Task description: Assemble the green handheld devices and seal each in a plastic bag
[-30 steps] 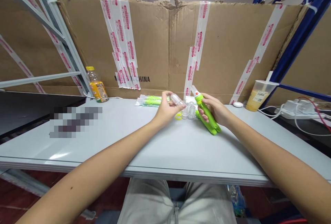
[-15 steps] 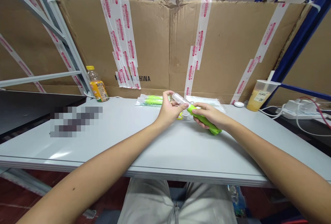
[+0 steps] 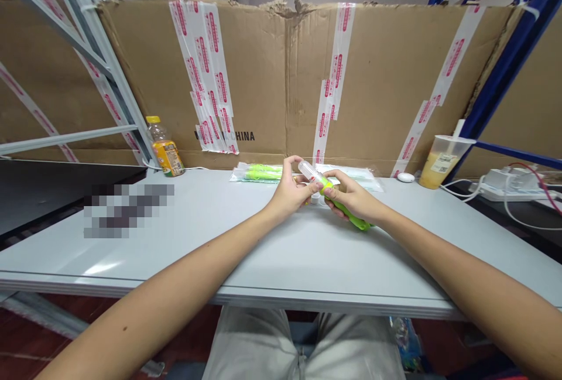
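In the middle of the head view, my left hand is closed round a clear plastic tube, which tilts up to the left. My right hand grips the bright green piece at the tube's lower right end. That piece looks soft and crumpled at its lower tip; its exact kind I cannot make out. Tube and green piece meet between my fingertips, in line with each other. Small clear round parts lie on the table just behind my hands, partly hidden by them.
Behind my hands lie a clear packet with green items and another clear packet. A juice bottle stands at the back left. A drink cup, a white disc and a power strip are on the right. Cardboard walls the back.
The clear tube and green piece look closer together, with my right fingers further up at the joint. My left hand has shifted slightly right. The view has tilted a little.
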